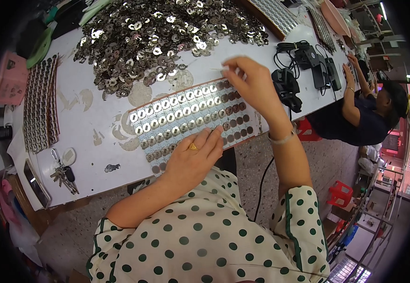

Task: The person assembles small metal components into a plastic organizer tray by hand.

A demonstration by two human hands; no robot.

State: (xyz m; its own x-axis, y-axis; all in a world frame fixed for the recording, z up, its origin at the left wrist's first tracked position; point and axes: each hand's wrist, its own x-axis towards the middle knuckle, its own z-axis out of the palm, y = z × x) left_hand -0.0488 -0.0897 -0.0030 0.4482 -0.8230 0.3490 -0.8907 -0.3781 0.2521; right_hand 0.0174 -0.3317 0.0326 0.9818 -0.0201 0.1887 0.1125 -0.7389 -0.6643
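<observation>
A long board with rows of small round cells lies along the table's near edge. Shiny metal washers with slotted centres sit in many cells; those at the right end look dark. My left hand, wearing a gold ring, lies over the board's near part with fingers stretched out. Its fingertips touch the board beside a washer near the right end. Above the board's far right corner, my right hand is raised, thumb and forefinger pinched around a thin, needle-like stick. That stick is barely visible.
A large heap of loose metal washers covers the far side. Filled boards stand at left, near keys and a phone. Black adapters and cables lie at right. A co-worker sits beyond them.
</observation>
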